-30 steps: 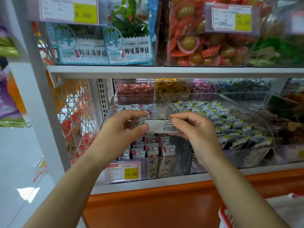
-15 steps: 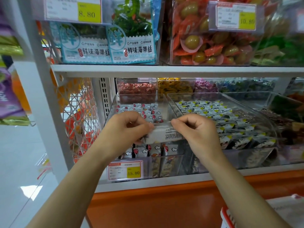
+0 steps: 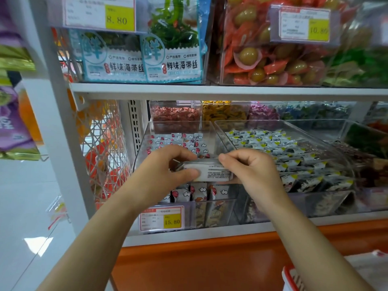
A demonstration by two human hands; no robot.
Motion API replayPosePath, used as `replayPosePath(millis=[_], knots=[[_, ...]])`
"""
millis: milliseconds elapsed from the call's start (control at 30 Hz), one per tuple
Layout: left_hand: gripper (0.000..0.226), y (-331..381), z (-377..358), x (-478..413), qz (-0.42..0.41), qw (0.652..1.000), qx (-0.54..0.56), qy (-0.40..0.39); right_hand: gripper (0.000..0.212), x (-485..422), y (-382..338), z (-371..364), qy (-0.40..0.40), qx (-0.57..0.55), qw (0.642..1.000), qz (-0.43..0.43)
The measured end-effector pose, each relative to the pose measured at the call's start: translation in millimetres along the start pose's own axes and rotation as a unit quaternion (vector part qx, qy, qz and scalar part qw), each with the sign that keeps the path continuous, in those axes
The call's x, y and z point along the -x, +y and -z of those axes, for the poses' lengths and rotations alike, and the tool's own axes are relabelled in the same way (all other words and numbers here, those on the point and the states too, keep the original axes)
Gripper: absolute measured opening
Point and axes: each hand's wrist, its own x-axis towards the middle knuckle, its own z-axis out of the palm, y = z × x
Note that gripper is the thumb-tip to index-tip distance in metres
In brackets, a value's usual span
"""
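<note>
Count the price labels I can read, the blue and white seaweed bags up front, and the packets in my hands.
White price labels with a yellow price box: 3
Blue and white plastic seaweed bags: 2
White rectangular packet, pinched by left hand and right hand: 1
Total: 6

I'm seeing a white snack packet (image 3: pixel 210 173) with fine black print. Below it, the bin packets (image 3: pixel 184 141) are white with red dots and, I think, little cloud shapes. Neighbouring sachets (image 3: pixel 273 143): black and white, yellow corners. Price tag (image 3: pixel 161 218): red-edged, yellow block. Seaweed bags (image 3: pixel 172 49): pale blue, green strands. Shelf base (image 3: pixel 210 265): orange.
</note>
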Motion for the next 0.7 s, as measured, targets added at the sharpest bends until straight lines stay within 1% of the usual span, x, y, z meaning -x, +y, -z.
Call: replayPosePath(millis=[67,133,233,400,467,533,567,600,633,700], knots=[[0.016,1.5,-0.6,0.5,-0.006,1.000,0.007,0.003,0.016,-2.4,-2.9,5.8,-0.049,-0.082,0.993,-0.065],[0.016,2.3,-1.1,0.6,-0.008,1.000,0.019,0.000,0.019,-3.8,-4.5,10.8,-0.072,-0.138,0.981,-0.113],[0.017,2.6,-2.9,-0.2,-0.004,0.999,0.038,-0.007,0.021,-5.2,-4.0,15.5,-0.077,-0.169,0.971,-0.150],[0.014,-4.1,-4.6,-2.4,0.001,0.999,0.044,-0.007,0.030,-5.1,1.4,17.7,-0.075,-0.227,0.954,-0.178],[0.012,-8.4,-5.0,-4.4,0.017,0.998,0.056,0.012,0.030,-5.3,4.3,16.7,-0.086,-0.254,0.949,-0.167],[0.011,-10.6,-7.7,-7.6,0.030,0.995,0.087,0.042,0.029,-5.3,4.5,14.5,-0.112,-0.274,0.946,-0.128],[0.011,-10.6,-10.7,-9.1,0.029,0.992,0.107,0.058,0.033,-5.1,5.1,13.9,-0.116,-0.271,0.950,-0.106],[0.012,-9.4,-14.2,-10.8,0.024,0.990,0.122,0.071,0.039,-4.8,5.8,12.9,-0.109,-0.247,0.959,-0.082],[0.014,-7.1,-17.6,-12.0,0.017,0.988,0.129,0.080,0.040,-5.2,6.9,11.5,-0.089,-0.200,0.974,-0.056],[0.018,-3.7,-28.9,-16.8,0.007,0.986,0.138,0.090,0.029,-5.6,7.7,13.0,-0.026,-0.116,0.993,-0.013]])
